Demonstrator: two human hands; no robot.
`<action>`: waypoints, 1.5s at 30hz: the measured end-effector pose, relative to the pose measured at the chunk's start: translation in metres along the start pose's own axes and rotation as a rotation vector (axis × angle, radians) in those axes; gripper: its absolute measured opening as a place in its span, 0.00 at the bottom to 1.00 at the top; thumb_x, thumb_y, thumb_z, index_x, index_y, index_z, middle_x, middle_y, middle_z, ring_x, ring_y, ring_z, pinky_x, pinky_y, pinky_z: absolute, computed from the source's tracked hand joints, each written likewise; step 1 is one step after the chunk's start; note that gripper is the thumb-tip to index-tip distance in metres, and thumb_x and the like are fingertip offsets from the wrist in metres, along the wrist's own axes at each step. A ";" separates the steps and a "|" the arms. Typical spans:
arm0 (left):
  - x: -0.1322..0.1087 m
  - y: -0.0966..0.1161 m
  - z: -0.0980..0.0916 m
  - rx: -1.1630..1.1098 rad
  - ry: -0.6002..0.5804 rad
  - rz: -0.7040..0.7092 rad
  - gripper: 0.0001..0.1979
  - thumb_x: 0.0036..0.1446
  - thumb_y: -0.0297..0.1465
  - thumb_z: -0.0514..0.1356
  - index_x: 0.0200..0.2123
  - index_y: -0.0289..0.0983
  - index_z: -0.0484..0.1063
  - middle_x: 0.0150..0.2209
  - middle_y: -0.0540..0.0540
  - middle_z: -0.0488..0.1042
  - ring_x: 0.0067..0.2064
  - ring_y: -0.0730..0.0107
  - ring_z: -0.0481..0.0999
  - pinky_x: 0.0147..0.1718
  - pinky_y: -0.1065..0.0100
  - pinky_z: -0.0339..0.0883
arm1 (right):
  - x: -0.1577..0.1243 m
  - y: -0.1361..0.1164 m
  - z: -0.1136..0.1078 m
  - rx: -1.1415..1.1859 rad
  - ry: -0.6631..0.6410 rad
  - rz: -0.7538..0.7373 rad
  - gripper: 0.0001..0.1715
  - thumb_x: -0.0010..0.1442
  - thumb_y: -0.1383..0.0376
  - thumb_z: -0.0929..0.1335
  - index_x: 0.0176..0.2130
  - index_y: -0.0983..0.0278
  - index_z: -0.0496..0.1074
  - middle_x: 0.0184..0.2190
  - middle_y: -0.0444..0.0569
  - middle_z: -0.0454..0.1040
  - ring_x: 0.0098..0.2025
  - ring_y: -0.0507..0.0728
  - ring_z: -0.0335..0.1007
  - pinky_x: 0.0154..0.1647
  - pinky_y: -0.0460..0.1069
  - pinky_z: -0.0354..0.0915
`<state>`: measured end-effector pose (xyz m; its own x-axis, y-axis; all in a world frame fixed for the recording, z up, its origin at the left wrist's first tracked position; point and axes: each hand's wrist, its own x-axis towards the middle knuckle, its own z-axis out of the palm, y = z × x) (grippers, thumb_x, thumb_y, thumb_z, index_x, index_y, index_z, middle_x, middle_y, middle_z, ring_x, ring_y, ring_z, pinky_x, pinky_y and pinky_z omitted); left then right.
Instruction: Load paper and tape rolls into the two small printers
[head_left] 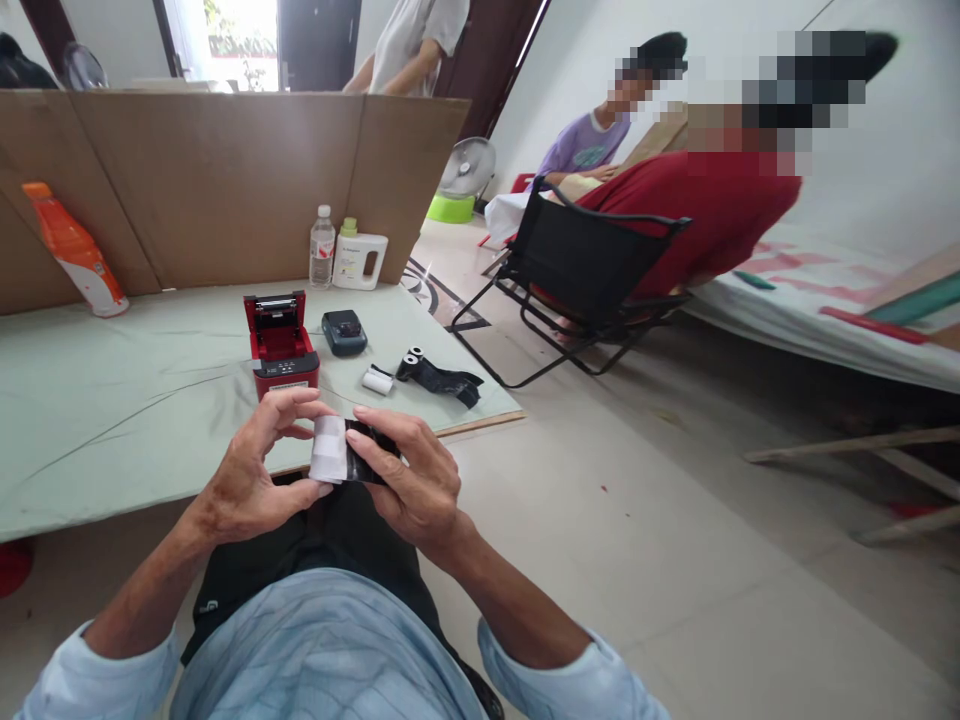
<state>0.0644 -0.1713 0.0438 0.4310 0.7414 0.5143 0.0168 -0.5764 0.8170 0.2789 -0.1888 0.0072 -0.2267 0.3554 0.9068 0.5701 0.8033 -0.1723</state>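
Over the table's near edge, both my hands hold a printer paper roll (pixel 328 450), white with a black strip trailing off its right side. My left hand (pixel 262 455) is curved, its fingertips and thumb pinching the roll's white left end. Fingers of my right hand (pixel 416 470) press on the black strip, with the thumb underneath mostly hidden. Just beyond the hands stands a red and black label printer (pixel 285 365), its lid raised and its paper bay exposed. Right of it lie a small dark device (pixel 344 333), a little white roll (pixel 377 380) and black-backed paper rolls (pixel 442 380) partly unwound.
A cardboard screen (pixel 247 190) borders the cloth-covered table (pixel 150 400) at the back. Before it stand an orange bottle (pixel 75 250), a water bottle (pixel 322 250) and a white jug (pixel 360 262). A person sits in a black folding chair (pixel 592 250) at right; others are farther back.
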 end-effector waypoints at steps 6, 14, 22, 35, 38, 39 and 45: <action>-0.001 0.003 -0.001 0.013 0.016 -0.040 0.39 0.48 0.23 0.71 0.62 0.43 0.64 0.53 0.42 0.78 0.55 0.58 0.78 0.52 0.60 0.73 | 0.005 0.000 -0.005 0.004 0.002 -0.031 0.25 0.67 0.72 0.66 0.60 0.58 0.73 0.54 0.59 0.79 0.55 0.64 0.78 0.52 0.60 0.75; -0.002 0.006 -0.001 -0.011 -0.053 -0.164 0.40 0.47 0.24 0.72 0.63 0.42 0.62 0.49 0.44 0.78 0.50 0.61 0.79 0.50 0.60 0.73 | 0.019 0.001 -0.014 0.020 -0.123 -0.084 0.16 0.67 0.74 0.66 0.51 0.60 0.76 0.46 0.54 0.81 0.45 0.59 0.78 0.46 0.56 0.73; 0.000 0.009 -0.003 -0.213 -0.144 -0.425 0.36 0.51 0.30 0.73 0.60 0.40 0.63 0.44 0.45 0.79 0.43 0.65 0.79 0.46 0.60 0.72 | 0.033 0.003 -0.026 0.177 -0.348 0.038 0.10 0.67 0.74 0.68 0.44 0.62 0.76 0.40 0.51 0.82 0.41 0.58 0.77 0.46 0.55 0.71; 0.003 0.000 -0.004 -0.426 -0.191 -0.576 0.36 0.49 0.35 0.76 0.58 0.41 0.64 0.41 0.46 0.78 0.41 0.64 0.79 0.41 0.62 0.72 | 0.046 0.006 -0.033 0.208 -0.549 0.068 0.08 0.69 0.71 0.67 0.42 0.61 0.76 0.38 0.49 0.81 0.41 0.57 0.76 0.46 0.54 0.69; 0.004 0.002 -0.005 -0.351 -0.215 -0.566 0.36 0.49 0.34 0.75 0.58 0.40 0.63 0.42 0.46 0.78 0.41 0.65 0.79 0.41 0.63 0.71 | 0.047 0.006 -0.034 0.209 -0.617 0.051 0.07 0.69 0.68 0.69 0.47 0.61 0.75 0.40 0.49 0.80 0.42 0.57 0.75 0.47 0.53 0.68; 0.005 0.002 -0.006 -0.320 -0.227 -0.559 0.36 0.50 0.34 0.75 0.58 0.40 0.63 0.42 0.46 0.78 0.42 0.65 0.79 0.42 0.63 0.71 | 0.047 0.006 -0.034 0.202 -0.638 0.037 0.09 0.69 0.66 0.70 0.49 0.61 0.75 0.41 0.49 0.80 0.42 0.56 0.75 0.46 0.53 0.68; 0.010 0.004 -0.014 -0.147 -0.304 -0.540 0.34 0.53 0.35 0.72 0.60 0.40 0.62 0.44 0.44 0.79 0.45 0.62 0.79 0.43 0.61 0.70 | 0.036 0.007 -0.021 -0.011 -0.573 -0.108 0.07 0.71 0.61 0.69 0.44 0.62 0.76 0.37 0.48 0.78 0.39 0.56 0.73 0.45 0.53 0.65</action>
<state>0.0559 -0.1617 0.0560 0.6335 0.7714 -0.0598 0.1886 -0.0790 0.9789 0.2919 -0.1806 0.0465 -0.6736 0.4757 0.5656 0.5272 0.8456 -0.0834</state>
